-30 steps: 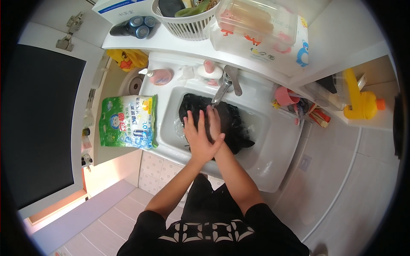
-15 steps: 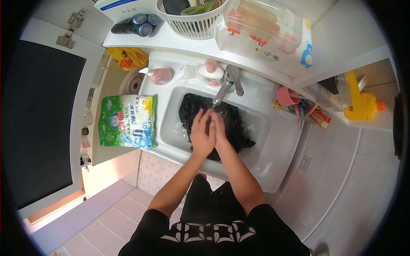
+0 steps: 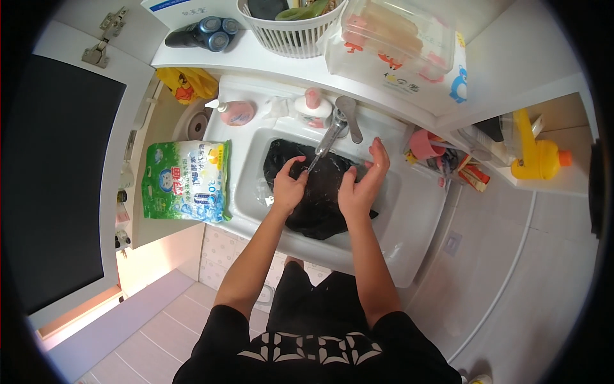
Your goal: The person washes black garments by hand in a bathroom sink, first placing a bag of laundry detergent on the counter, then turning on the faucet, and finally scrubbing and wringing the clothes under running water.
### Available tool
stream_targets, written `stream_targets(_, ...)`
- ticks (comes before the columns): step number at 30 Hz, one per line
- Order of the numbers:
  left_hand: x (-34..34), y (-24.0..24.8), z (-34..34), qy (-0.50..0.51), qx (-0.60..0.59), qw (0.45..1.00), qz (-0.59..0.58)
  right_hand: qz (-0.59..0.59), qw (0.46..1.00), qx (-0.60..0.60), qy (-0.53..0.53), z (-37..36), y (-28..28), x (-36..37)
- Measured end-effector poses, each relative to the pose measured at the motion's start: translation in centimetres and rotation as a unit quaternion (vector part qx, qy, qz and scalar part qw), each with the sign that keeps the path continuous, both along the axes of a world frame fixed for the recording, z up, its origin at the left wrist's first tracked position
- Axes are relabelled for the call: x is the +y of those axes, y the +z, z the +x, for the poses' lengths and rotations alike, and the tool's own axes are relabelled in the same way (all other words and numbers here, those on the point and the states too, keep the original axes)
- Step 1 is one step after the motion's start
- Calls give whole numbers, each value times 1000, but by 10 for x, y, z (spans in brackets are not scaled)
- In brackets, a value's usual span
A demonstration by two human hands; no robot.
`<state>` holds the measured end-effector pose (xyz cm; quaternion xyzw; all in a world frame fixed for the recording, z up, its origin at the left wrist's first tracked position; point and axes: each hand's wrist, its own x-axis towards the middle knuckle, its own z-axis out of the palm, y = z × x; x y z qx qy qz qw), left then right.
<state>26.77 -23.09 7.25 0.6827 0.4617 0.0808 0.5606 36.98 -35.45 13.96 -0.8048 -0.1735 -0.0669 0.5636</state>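
A soaked black garment (image 3: 313, 221) lies bunched in the water of the white sink (image 3: 400, 224). Water runs from the chrome faucet (image 3: 329, 137) down onto it. Beside the stream, above the cloth's left part, is my left hand (image 3: 291, 189), thumb and forefinger apart and nothing in it. My right hand (image 3: 364, 182) is over the cloth's right edge, its fingers raised and spread, also holding nothing. The two hands are apart, with the stream between them.
A green-and-white detergent bag (image 3: 185, 182) stands at the sink's left. Behind the basin are a pink pump bottle (image 3: 236, 112) and a white bottle (image 3: 313, 112). Above runs a shelf with a white basket (image 3: 291, 35) and a clear lidded box (image 3: 400, 38). A pink cup (image 3: 425, 146) is at the right.
My hands, together under the faucet before, have separated. The left moved slightly left and the right moved to the right. More of the black garment shows between them.
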Motion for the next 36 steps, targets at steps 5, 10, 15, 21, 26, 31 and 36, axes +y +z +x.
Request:
stream_targets(5,-2,1,-2,14,-64,998,11,-154,973,-159,61,1,-6,1)
stream_targets(10,7,6,-11,41,-129,988,-77,-155,976,-125,94,-11,-28,-9)
stream_targets(15,9,40,-11,28,-199,968,-148,10,996,-59,66,-30,-61,-9)
stream_targets(21,10,36,-6,7,-197,978,71,168,883,389,203,-33,-67,20)
stream_targets(26,-1,27,-8,86,-71,986,121,110,882,456,39,-34,-83,45)
stream_targets(31,-16,13,-17,92,-116,959,242,238,785,571,37,-43,-100,47)
stream_targets(36,27,6,-47,189,-56,954,-225,268,786,555,44,-27,-100,27)
